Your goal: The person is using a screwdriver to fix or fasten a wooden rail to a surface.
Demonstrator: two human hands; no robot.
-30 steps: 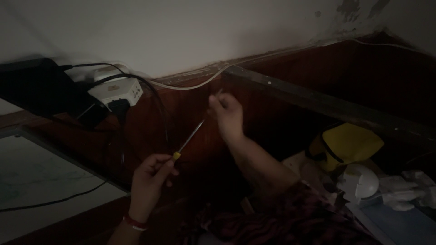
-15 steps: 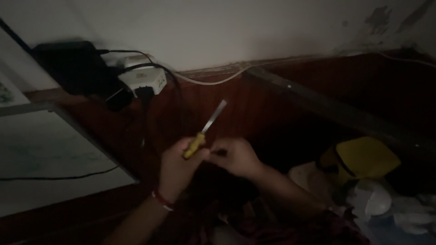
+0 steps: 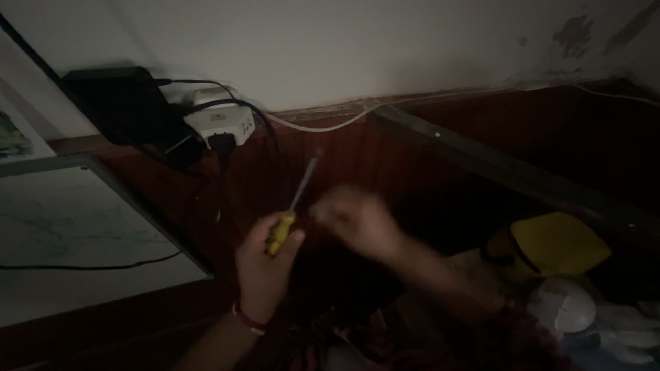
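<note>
Right hand (image 3: 357, 220) has drawn off the yellow-handled metal screwdriver (image 3: 289, 216), fingers blurred — state indeterminable; left hand (image 3: 265, 264) fingers wrap handle. Light, rigid — grip handle.

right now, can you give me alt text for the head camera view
In a dim room, the left hand grips a yellow-handled screwdriver, its metal shaft pointing up toward a white power adapter on a dark wooden ledge. The blurred right hand is beside the handle; a yellow cloth bag lies right.
</note>
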